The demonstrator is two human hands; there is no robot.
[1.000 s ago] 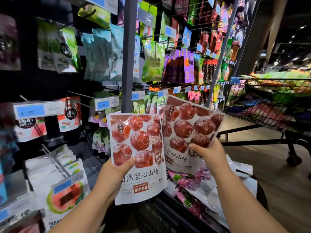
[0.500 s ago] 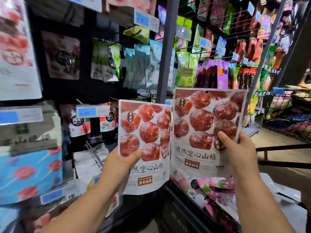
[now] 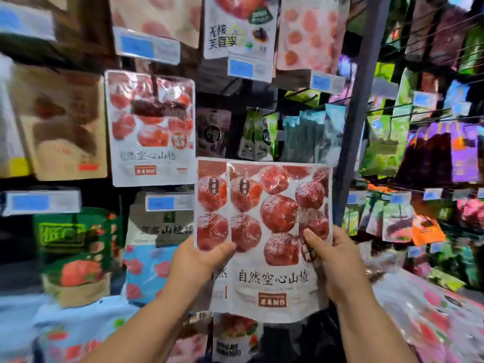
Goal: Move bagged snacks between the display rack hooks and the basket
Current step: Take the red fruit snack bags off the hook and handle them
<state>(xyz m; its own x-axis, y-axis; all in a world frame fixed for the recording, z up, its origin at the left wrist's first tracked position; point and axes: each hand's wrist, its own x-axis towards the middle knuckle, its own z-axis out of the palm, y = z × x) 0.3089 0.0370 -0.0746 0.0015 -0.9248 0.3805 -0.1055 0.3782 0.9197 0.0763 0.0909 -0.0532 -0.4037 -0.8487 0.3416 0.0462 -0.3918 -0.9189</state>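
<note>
Two white snack bags printed with red hawthorn balls are held up in front of the display rack, overlapping. The front bag (image 3: 277,231) covers most of the rear bag (image 3: 210,205), which peeks out on the left. My left hand (image 3: 201,260) grips the rear bag's lower left, thumb on its face. My right hand (image 3: 332,265) grips the front bag's right edge, thumb on its face. A matching bag (image 3: 152,132) hangs on a rack hook, up and left of the held pair. The basket is out of view.
Hooks with many other snack bags and blue price tags (image 3: 159,203) fill the rack. A grey upright post (image 3: 353,127) stands just right of the held bags. Pink bags (image 3: 429,318) lie heaped at lower right.
The two bags, side by side before, now overlap with the right one in front. Both hands have risen toward the rack, and the view has swung left and up.
</note>
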